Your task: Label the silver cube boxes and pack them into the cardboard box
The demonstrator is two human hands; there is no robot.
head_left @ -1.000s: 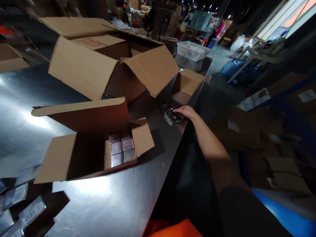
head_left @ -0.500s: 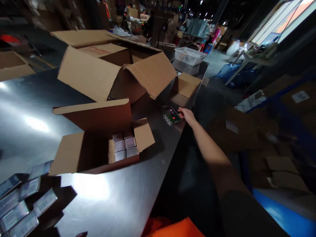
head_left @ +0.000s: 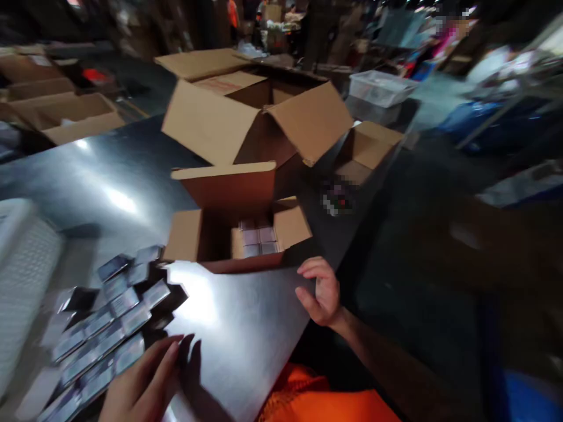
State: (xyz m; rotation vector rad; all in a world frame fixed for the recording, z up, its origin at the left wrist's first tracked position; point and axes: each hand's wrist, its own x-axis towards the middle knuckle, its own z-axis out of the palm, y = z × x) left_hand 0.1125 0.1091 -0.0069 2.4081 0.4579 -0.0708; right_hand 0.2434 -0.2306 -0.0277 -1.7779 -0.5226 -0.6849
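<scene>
A person's left hand (head_left: 145,381), fingers loosely together and empty, rests by a heap of flat packets (head_left: 94,328) on a steel table (head_left: 237,328); the right hand (head_left: 320,291), fingers curled and holding nothing, hovers at the table edge just beside a small open box (head_left: 229,225)

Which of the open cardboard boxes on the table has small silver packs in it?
The small front box, nearest the right hand; shiny packs fill its right end. The big box behind shows none.
</scene>
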